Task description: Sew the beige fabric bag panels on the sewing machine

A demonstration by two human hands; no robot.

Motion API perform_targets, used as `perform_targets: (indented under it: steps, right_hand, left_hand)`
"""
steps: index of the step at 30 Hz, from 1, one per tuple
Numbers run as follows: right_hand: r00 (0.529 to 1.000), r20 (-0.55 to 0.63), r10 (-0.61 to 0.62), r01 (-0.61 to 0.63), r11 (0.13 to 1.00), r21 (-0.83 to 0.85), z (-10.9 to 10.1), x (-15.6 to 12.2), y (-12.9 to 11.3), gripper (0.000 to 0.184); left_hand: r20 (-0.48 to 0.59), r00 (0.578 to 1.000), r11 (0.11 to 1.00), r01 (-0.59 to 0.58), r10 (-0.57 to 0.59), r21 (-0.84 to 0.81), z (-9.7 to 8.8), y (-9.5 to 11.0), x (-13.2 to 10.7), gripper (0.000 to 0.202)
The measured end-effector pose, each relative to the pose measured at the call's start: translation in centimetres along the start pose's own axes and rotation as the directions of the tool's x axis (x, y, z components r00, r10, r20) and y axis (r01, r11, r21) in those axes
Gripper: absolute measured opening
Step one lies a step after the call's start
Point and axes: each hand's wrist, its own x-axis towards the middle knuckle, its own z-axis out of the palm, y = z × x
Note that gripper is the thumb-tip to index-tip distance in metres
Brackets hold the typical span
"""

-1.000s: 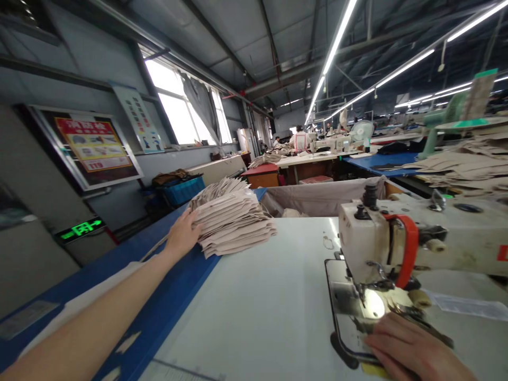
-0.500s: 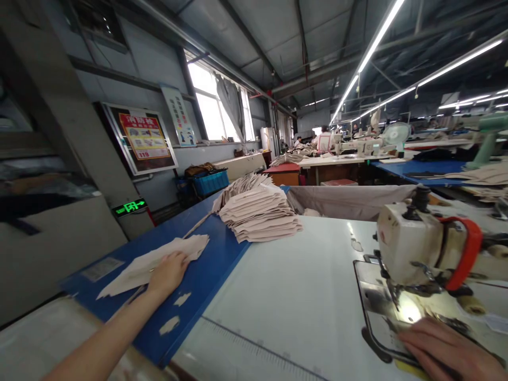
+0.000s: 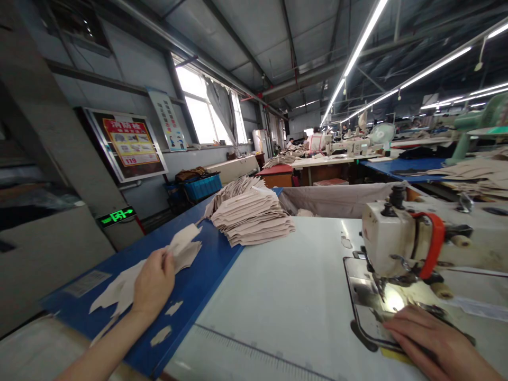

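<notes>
My left hand point(image 3: 155, 280) pinches a pale beige fabric piece point(image 3: 184, 239) between thumb and fingers, its far end lifted. Another part of the pale cloth point(image 3: 121, 286) lies on the blue table surface to the left of the hand. At the sewing machine point(image 3: 387, 241), my right hand point(image 3: 431, 338) rests beside the lit needle area, fingers pressed together. What those fingers hold, if anything, is hidden. A tall stack of beige fabric pieces point(image 3: 254, 214) sits beyond my left hand, across the seam between the blue and white tops.
A ruler strip point(image 3: 254, 346) runs along the front of the white tabletop point(image 3: 278, 296). Small scraps point(image 3: 161, 335) lie on the blue surface point(image 3: 206, 275). Behind the machine hangs a cloth-lined bin point(image 3: 337, 198). A blue crate point(image 3: 203, 187) stands near the wall.
My left hand has gone from lying on the cloth to pinching it, raising its far end. My right hand stays by the needle area. The whole view has shifted slightly.
</notes>
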Motion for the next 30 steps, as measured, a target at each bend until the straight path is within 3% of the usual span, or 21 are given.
perform_targets:
  steps: [2,3,6,8,9,12,16,20,23,25,28,29,30]
  right_hand:
    - [0.992,0.079,0.099,-0.104,0.993,0.059,-0.1,0.1,-0.4,0.019]
    - [0.983,0.117,0.139,-0.149,0.985,0.086,-0.1,0.1,-0.6,0.021]
    - [0.96,0.18,0.216,-0.243,0.959,0.146,-0.4,0.4,-0.9,0.025]
    - [0.952,0.187,0.243,-0.274,0.948,0.162,-0.6,0.5,-0.9,0.026]
    - [0.951,0.181,0.251,-0.281,0.946,0.161,-0.6,0.6,-0.9,0.026]
    - [0.954,0.152,0.258,-0.279,0.95,0.14,-0.6,0.7,-0.7,0.025]
    - [0.963,0.134,0.235,-0.247,0.966,0.076,-0.5,1.0,-0.5,0.024]
    - [0.96,0.175,0.221,-0.23,0.973,0.032,-0.8,1.4,-0.6,0.024]
    - [0.961,0.181,0.209,-0.219,0.975,0.04,-1.1,1.5,-0.6,0.021]
    - [0.966,0.171,0.191,-0.202,0.978,0.045,-1.1,1.5,-0.6,0.019]
    - [0.971,0.146,0.188,-0.195,0.98,0.036,-0.8,1.4,-0.5,0.016]
    - [0.971,0.143,0.189,-0.195,0.98,0.032,-0.7,1.3,-0.5,0.016]
    - [0.971,0.143,0.191,-0.196,0.98,0.023,-0.6,1.3,-0.4,0.016]
  left_hand:
    - [0.072,0.973,0.974,-0.216,0.221,-0.074,-0.4,2.6,-2.1,0.034]
    - [0.107,0.931,0.934,-0.334,0.348,-0.126,-0.3,4.0,-3.5,0.034]
    - [0.163,0.729,0.735,-0.599,0.664,-0.317,0.4,8.7,-8.7,0.036]
    - [0.176,0.617,0.623,-0.649,0.767,-0.437,0.8,11.7,-11.8,0.034]
    - [0.177,0.59,0.591,-0.64,0.787,-0.491,0.8,13.1,-12.8,0.033]
    - [0.178,0.61,0.565,-0.531,0.772,-0.632,0.3,16.9,-14.1,0.03]
    - [0.161,0.663,0.518,-0.387,0.731,-0.762,-0.8,20.3,-13.8,0.029]
    - [0.104,0.721,0.476,-0.335,0.685,-0.813,-1.3,21.6,-13.8,0.035]
    - [0.09,0.694,0.475,-0.386,0.714,-0.79,-0.7,21.9,-14.0,0.042]
    - [0.104,0.598,0.465,-0.49,0.795,-0.737,0.3,22.1,-14.1,0.046]
    - [0.189,0.348,0.386,-0.682,0.918,-0.621,2.1,22.6,-14.5,0.051]
    - [0.22,0.282,0.357,-0.727,0.934,-0.587,2.7,22.7,-14.7,0.052]
    - [0.239,0.242,0.338,-0.757,0.94,-0.56,3.1,22.8,-14.8,0.053]
